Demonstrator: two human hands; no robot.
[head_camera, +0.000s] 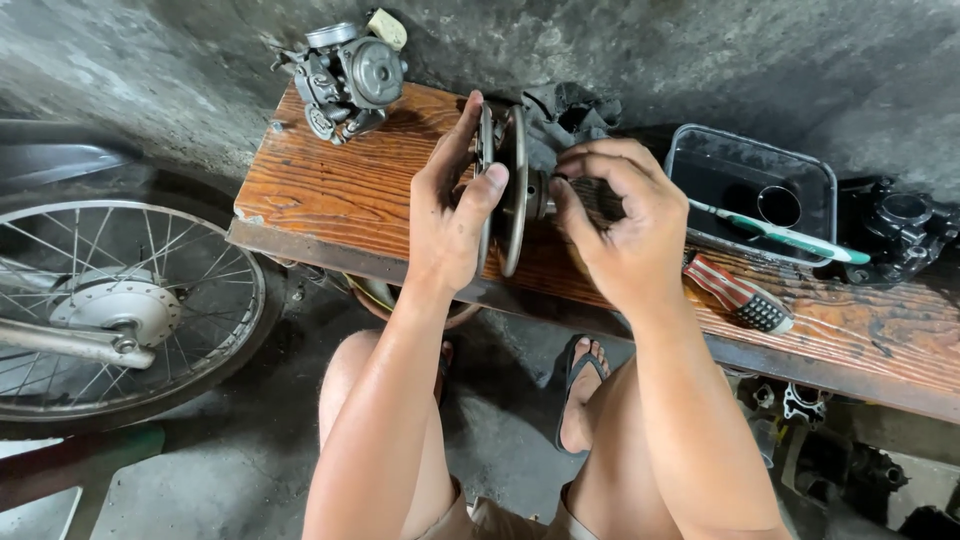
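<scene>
I see my left hand gripping a metal pulley assembly above the wooden counter, thumb hooked over the near disc's rim and fingers wrapped round the far side. The two discs stand on edge, faces turned left and right, so the assembly's long axis runs sideways along the counter, with the shaft end pointing toward my right hand. That hand is curled closed around a dark brush, its bristles pressed against the shaft just beside the discs. A carburetor sits at the counter's far left corner, well apart. To the right lie a black tray, a toothbrush across its rim, and a striped brush. A spoked wheel stands on the floor at left.
</scene>
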